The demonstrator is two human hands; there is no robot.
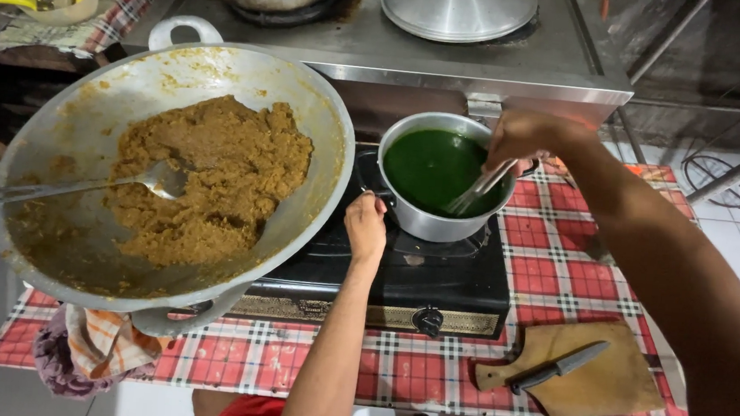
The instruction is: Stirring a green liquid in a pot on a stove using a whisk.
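So the stirring step is in hand: the right hand (520,141) is curled tight around the top of a metal whisk (477,192), whose wire end sits down in the green liquid inside the small aluminium pot (429,223) on the black tabletop stove (435,275). The left hand (366,225) is closed on the pot's side handle at about 9 o'clock of the rim, steadying it. The whisk's long axis runs on a slant, handle up toward 2 o'clock and the working end pointing down to 8 o'clock, tilted rather than upright. My guess is the next bit needs a firm grip on that handle and small circles so nothing slops over the rim. Off at 9 o'clock of the pot is a big wok (170,175) of brown paste with a spoon (81,183) lying in it, and a knife (558,367) rests on the wooden board (586,375) at 5 o'clock on the checked table (427,371).
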